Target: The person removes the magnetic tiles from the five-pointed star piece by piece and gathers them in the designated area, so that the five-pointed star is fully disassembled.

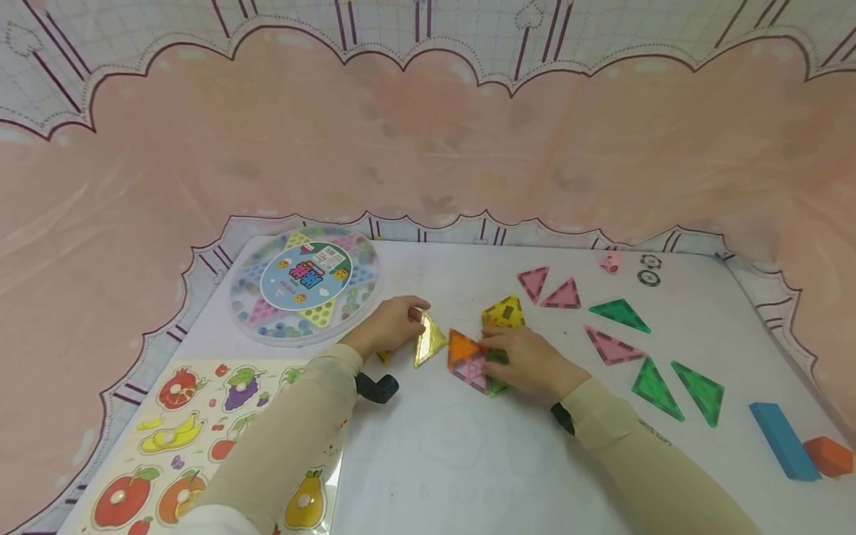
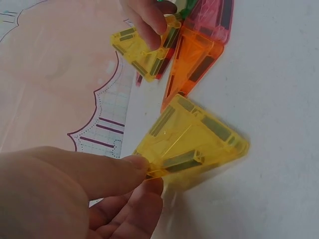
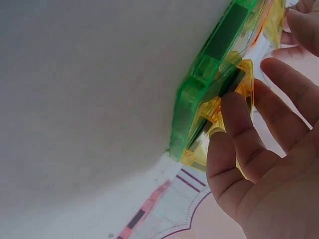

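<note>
My left hand (image 1: 396,325) pinches a yellow triangular magnetic tile (image 2: 189,137) between thumb and fingers, tilted up off the white surface. Its corner is close to an orange triangle tile (image 1: 461,346). That orange tile lies against a pink tile (image 1: 471,371) and a green tile (image 1: 498,380), which the right hand partly covers. My right hand (image 1: 531,362) is over this cluster, its bent fingers touching a second yellow tile (image 1: 503,312) next to the green one; no thumb grip shows. Another yellow piece (image 1: 383,357) peeks out beside the left wrist.
Loose pink tiles (image 1: 562,294) and green tiles (image 1: 658,388) lie to the right. Beyond them are a blue block (image 1: 784,441) and an orange block (image 1: 829,455). A round marble game box (image 1: 306,276) stands at the back left, and a fruit picture board (image 1: 170,435) at the front left.
</note>
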Demonstrator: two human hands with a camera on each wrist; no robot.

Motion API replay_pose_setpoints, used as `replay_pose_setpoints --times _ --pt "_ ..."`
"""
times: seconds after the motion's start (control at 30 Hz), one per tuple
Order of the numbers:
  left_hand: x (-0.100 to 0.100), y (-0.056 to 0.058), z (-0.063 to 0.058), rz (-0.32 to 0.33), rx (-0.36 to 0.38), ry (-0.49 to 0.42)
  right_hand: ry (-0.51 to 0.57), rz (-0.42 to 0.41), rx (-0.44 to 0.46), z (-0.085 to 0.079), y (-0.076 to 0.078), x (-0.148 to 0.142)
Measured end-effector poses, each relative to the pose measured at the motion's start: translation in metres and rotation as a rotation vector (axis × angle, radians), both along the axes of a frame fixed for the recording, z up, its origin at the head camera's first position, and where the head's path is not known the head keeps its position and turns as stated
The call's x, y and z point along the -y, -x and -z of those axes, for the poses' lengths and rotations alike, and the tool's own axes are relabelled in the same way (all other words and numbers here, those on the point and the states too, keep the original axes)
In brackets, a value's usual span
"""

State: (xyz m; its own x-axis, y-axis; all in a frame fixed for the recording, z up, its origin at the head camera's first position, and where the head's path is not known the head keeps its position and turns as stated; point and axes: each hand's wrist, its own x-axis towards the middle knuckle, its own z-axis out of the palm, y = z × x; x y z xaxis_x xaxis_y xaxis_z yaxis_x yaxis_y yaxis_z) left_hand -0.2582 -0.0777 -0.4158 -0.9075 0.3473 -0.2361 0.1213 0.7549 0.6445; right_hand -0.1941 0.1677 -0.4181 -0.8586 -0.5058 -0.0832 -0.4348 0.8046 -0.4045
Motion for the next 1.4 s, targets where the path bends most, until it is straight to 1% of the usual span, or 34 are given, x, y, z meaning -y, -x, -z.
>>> replay_pose_setpoints --times 0.23,0.4,0.53,0.57,0.67,0.77,0.83,0.9,0.97,1.0,1.1,1.2,1.27,1.33,1.4 --pt "-0.005 -0.003 0.001 -0.004 0.015 0.029 -0.005 0.008 -0.001 -0.001 -0.002 -0.005" --pt "-0.007 -0.005 0.004 -0.002 0.009 0.014 0.01 0.024 0.014 -0.001 -0.003 -0.007" --pt "-0.01 -0.01 0.002 -0.007 0.004 0.006 0.041 0.035 0.032 -0.002 -0.003 -0.008" --pt "-0.01 -0.012 0.001 0.001 -0.003 0.01 0.054 0.042 0.035 -0.003 -0.002 -0.009" --pt "-0.015 -0.02 -0.002 0.048 -0.04 0.016 0.09 0.07 0.023 -0.004 0.0 -0.014" --pt "-0.022 -0.029 -0.002 0.11 -0.077 -0.001 0.115 0.101 -0.001 -0.006 0.002 -0.022" --pt "-0.028 -0.035 0.001 0.13 -0.084 -0.027 0.138 0.136 -0.013 -0.009 0.004 -0.026" --pt "-0.034 -0.041 0.005 0.147 -0.096 -0.046 0.163 0.189 -0.021 -0.011 0.006 -0.03" --pt "-0.04 -0.047 0.009 0.168 -0.123 -0.048 0.194 0.255 -0.017 -0.013 0.008 -0.034" --pt "-0.043 -0.05 0.011 0.176 -0.137 -0.05 0.209 0.292 -0.005 -0.013 0.009 -0.036" --pt "-0.051 -0.057 0.014 0.217 -0.197 -0.037 0.25 0.362 0.053 -0.013 0.014 -0.04" --pt "-0.056 -0.061 0.017 0.267 -0.262 -0.037 0.282 0.378 0.112 -0.011 0.018 -0.042" --pt "-0.059 -0.063 0.018 0.302 -0.305 -0.041 0.297 0.371 0.139 -0.01 0.02 -0.042" --pt "-0.062 -0.065 0.019 0.33 -0.338 -0.044 0.305 0.352 0.146 -0.01 0.022 -0.042" --pt "-0.065 -0.067 0.021 0.35 -0.354 -0.045 0.303 0.345 0.142 -0.009 0.025 -0.04"
